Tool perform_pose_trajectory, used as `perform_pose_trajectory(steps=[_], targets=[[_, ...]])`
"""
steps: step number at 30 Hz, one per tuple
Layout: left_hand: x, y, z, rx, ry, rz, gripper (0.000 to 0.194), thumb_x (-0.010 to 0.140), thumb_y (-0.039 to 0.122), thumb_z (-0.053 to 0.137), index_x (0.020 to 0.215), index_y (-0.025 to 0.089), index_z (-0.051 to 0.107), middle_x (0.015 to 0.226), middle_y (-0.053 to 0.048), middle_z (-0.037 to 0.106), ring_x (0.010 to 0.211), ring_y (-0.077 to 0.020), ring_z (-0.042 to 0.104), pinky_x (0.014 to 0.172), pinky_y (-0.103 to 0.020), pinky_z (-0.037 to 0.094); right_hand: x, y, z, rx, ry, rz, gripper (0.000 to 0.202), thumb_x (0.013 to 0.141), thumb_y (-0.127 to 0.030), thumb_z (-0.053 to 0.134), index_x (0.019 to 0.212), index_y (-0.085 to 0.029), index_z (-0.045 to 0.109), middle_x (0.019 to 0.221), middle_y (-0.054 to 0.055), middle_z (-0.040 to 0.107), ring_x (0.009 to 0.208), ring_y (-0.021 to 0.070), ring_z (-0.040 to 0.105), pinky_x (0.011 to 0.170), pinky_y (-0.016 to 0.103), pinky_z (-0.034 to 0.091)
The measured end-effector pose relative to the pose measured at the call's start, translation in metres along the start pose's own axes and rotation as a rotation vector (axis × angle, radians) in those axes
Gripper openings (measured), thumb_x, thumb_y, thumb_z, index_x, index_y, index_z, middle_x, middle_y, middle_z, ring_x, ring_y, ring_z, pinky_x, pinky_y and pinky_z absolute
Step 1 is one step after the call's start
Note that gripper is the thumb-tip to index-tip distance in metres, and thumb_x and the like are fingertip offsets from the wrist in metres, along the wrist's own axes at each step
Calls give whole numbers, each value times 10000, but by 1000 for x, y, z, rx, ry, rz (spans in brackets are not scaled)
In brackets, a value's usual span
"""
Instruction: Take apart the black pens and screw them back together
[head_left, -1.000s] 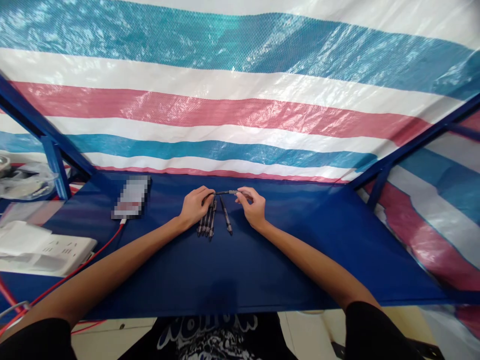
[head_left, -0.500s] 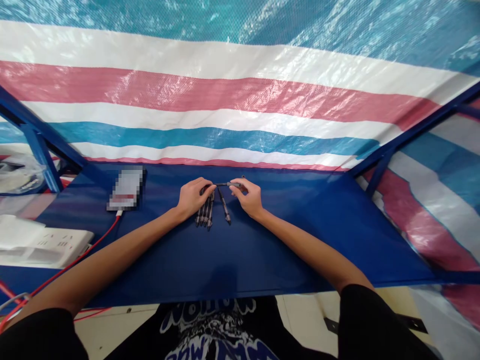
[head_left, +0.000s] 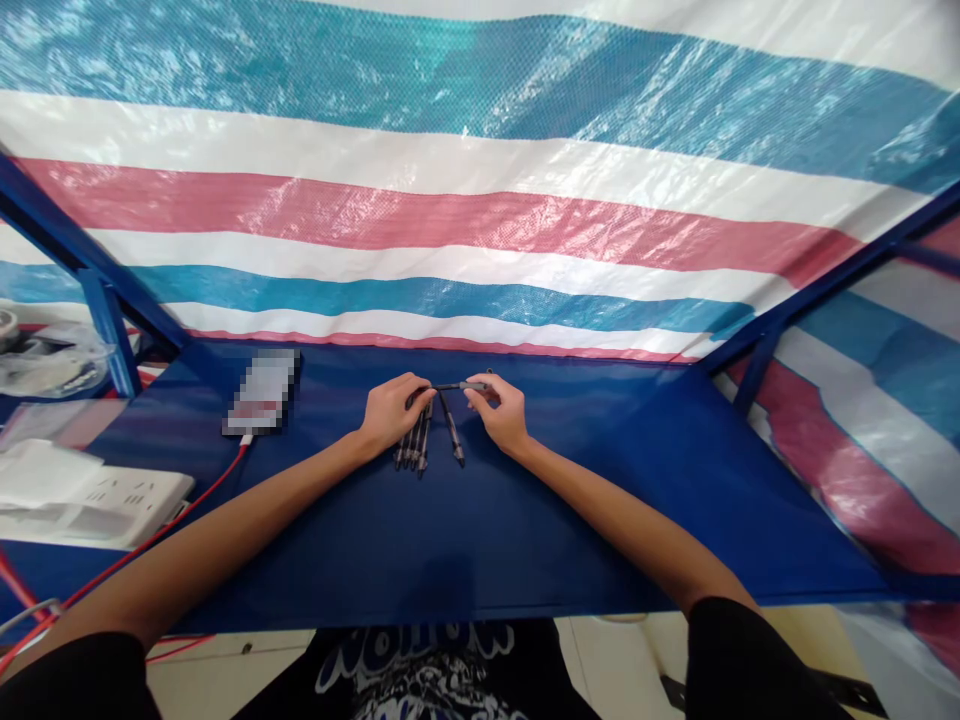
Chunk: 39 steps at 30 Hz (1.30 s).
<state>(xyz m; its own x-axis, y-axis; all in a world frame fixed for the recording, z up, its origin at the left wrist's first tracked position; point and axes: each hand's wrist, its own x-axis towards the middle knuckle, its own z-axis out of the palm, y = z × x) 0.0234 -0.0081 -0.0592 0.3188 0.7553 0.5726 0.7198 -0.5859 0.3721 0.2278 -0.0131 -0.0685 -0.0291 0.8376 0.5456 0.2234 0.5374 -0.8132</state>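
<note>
A dark pen (head_left: pixel 451 387) lies level between my two hands, above the blue tabletop (head_left: pixel 480 540). My left hand (head_left: pixel 391 410) pinches its left end between thumb and fingers. At the other end, my right hand (head_left: pixel 499 408) grips the grey part of the same pen. Below my left hand several dark pens (head_left: pixel 414 446) rest side by side in a row, their upper ends partly hidden by the fingers. One separate pen (head_left: pixel 452 430) lies slanted just right of that row, between the hands.
To the left lies a phone (head_left: pixel 262 392), blurred out, with a red cable (head_left: pixel 214 472) plugged into it. A white power strip (head_left: pixel 142 495) sits at the left edge. Blue frame bars (head_left: pixel 109 330) and a striped plastic sheet (head_left: pixel 465 230) enclose the back and sides.
The whole view has shifted, so the table and hands appear slightly lower. Both hands still hold the same pen, with a bit more of it showing between them.
</note>
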Motion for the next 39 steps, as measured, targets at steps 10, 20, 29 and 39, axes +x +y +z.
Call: perform_pose_trajectory(steps=[10,20,29,39], targets=[[-1,-5,2,-8,32,-34,249,956,311,437,928,185,649,847,-24,667,766,-146,613,683,-247,439,1,4,-2,71,105,78,169,817,-332,626,906,-191,605,804,21,628,576,117,591,572,266,526],[0,-4,1,-37,57,-17,239,957,296,427,941,184,638,858,-30,655,794,-155,611,713,-257,451,3,2,0,50,62,87,177,843,-365,602,920,-205,603,964,58,608,697,142,628,595,274,552],[0,-3,1,-45,60,-11,250,963,308,418,939,188,636,842,-30,649,777,-153,606,704,-261,450,3,-1,0,24,-4,104,192,839,-385,602,875,-196,598,750,19,603,616,150,615,599,282,525],[0,-4,0,-67,33,-27,236,952,298,429,951,185,637,863,-33,656,802,-159,605,725,-266,456,2,4,-1,11,1,105,417,792,-397,668,1153,-227,544,678,-29,595,550,140,573,591,289,515]])
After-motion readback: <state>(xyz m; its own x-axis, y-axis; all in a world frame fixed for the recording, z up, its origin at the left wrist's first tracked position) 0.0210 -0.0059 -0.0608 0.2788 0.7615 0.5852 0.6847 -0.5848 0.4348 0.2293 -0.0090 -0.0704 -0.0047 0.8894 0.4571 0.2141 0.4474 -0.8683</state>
